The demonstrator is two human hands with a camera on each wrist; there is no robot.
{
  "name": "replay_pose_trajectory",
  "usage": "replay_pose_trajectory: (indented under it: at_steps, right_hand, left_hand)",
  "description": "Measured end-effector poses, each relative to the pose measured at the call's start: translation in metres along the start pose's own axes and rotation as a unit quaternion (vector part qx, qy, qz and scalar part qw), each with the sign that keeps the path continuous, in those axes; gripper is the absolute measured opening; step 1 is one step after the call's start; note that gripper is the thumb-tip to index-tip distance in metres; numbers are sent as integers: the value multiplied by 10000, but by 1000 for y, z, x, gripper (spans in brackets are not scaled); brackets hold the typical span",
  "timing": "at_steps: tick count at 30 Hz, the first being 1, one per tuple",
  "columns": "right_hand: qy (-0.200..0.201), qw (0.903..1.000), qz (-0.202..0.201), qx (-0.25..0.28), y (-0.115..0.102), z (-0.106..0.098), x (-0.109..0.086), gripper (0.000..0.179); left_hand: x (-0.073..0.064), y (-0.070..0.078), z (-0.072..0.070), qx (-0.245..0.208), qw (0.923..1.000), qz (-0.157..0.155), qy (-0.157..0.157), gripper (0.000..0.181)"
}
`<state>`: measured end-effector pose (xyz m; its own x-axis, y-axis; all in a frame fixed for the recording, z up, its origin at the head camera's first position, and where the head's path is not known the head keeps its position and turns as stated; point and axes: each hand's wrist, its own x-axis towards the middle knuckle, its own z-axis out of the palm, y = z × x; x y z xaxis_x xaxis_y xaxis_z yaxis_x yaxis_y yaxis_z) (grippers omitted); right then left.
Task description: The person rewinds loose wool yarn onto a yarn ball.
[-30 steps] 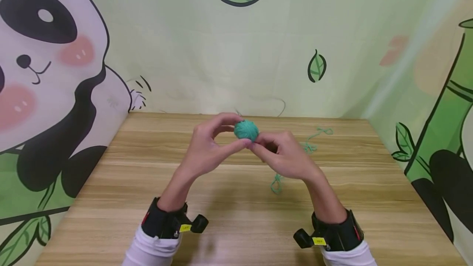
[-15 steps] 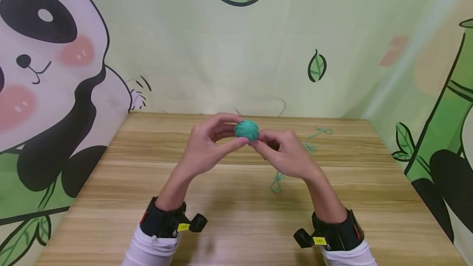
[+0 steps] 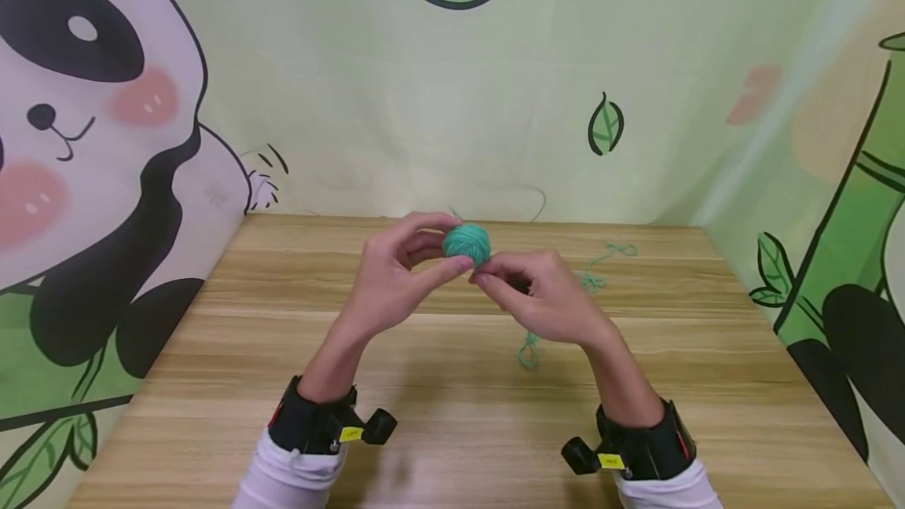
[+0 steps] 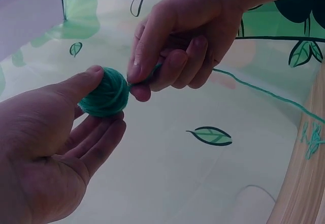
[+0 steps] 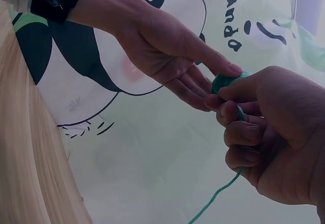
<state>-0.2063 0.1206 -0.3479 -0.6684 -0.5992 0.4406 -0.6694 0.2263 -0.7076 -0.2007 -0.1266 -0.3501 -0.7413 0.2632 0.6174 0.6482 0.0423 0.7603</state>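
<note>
A small ball of teal yarn (image 3: 467, 243) is held up above the table between the thumb and fingers of my left hand (image 3: 397, 277). Right beside the ball, my right hand (image 3: 543, 295) pinches the yarn strand between thumb and forefinger. In the left wrist view the wound ball (image 4: 105, 94) shows plainly, and the strand (image 4: 264, 92) leaves the curled fingers of the right hand and runs down toward the table. The right wrist view shows the same strand (image 5: 216, 196) hanging below the right hand, while that hand partly hides the ball.
Loose teal yarn (image 3: 592, 281) lies in loops on the wooden table (image 3: 452, 430), right of the hands, with another loop (image 3: 528, 352) nearer. A printed backdrop (image 3: 339, 100) with a panda and leaves stands behind the table and along its sides.
The yarn ball has turned a little in my left hand and shifted slightly left. My right hand's fingertips have moved slightly left along its lower side. The loose yarn lies nearly as before.
</note>
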Motion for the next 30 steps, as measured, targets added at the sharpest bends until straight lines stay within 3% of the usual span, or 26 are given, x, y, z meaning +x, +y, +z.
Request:
replay_pose_trajectory:
  at_steps: [9, 14, 22, 30]
  right_hand:
    - [249, 9993, -54, 285, -11, -5, -6, 16]
    - [448, 9967, -200, 646, -10, -7, -9, 15]
    - [915, 9866, -612, 1206, -9, -8, -10, 14]
    - [1309, 9835, -688, 1043, -8, -10, -8, 11]
  left_hand:
    - [0, -3, 1, 207, 9998, 48, 29, 43]
    - [0, -3, 1, 437, 9989, -100, -112, 43]
    - [-2, -4, 3, 433, 9963, -327, -660, 37]
    - [-3, 0, 3, 146, 9896, -363, -1381, 41]
